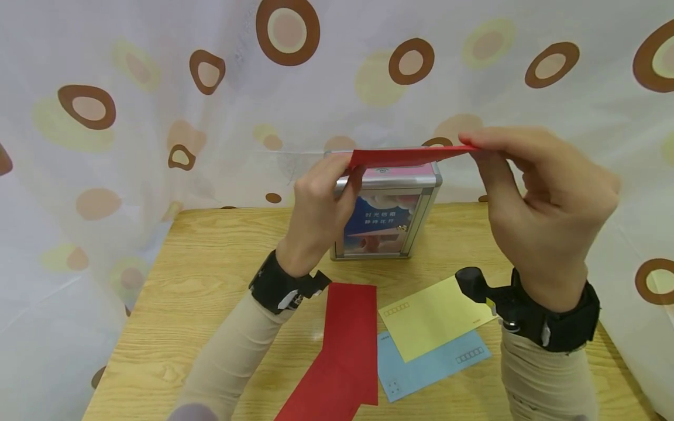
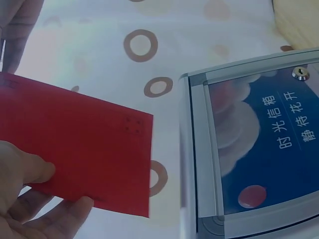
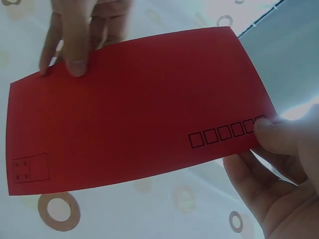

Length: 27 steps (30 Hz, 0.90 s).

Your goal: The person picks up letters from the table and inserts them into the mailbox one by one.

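A red envelope (image 1: 411, 156) is held up nearly edge-on in the head view, in front of the top of a metal-framed mailbox (image 1: 379, 225). My left hand (image 1: 320, 204) pinches its left part between thumb and fingers. At the right end, my right hand (image 1: 550, 202) pinches it by a corner. Its printed face (image 3: 139, 114) shows a row of small boxes near the right hand's thumb and a stamp square at the other end. In the left wrist view the envelope (image 2: 99, 134) is beside the mailbox, apart from it.
Two overlapping red envelopes (image 1: 350, 327) lie on the wooden table (image 1: 210, 275). To their right, a yellow envelope (image 1: 434, 318) overlaps a blue envelope (image 1: 437, 365). A patterned curtain (image 1: 337, 105) hangs behind and at the sides. The mailbox has a lock (image 2: 300, 73) on its door.
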Motion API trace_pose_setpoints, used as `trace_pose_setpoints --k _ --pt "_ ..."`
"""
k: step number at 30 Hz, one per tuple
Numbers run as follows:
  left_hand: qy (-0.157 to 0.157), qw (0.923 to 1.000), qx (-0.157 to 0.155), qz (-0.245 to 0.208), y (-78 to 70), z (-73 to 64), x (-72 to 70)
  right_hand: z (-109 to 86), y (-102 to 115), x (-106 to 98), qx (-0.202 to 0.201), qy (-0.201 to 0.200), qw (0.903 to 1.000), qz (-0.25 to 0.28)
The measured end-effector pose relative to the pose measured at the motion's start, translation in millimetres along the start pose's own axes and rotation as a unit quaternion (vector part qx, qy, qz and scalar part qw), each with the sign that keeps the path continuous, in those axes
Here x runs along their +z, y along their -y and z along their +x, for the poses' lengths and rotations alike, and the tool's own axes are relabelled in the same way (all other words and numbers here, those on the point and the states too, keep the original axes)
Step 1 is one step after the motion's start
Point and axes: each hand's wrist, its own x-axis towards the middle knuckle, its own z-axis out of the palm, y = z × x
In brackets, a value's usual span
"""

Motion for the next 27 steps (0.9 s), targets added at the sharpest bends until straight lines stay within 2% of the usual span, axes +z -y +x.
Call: trace_pose_setpoints --k 4,10,20,27 --pt "0.005 1.0000 0.001 0.006 -0.9 2.7 1.9 -0.9 -3 5 -0.014 0.010 0.9995 -0.026" --pt "0.007 0.9999 0.002 0.010 2.5 3.6 4.0 -3.0 -4 11 -0.003 0.012 0.9999 0.006" --pt "0.021 0.9997 -0.004 -0.007 15.5 2.5 12.3 -2.0 -6 15 0.008 0.052 0.9986 0.003" --pt "0.030 0.9995 -0.009 -0.005 23.5 -0.8 19.8 -4.0 -11 15 0.013 0.067 0.9969 -0.040"
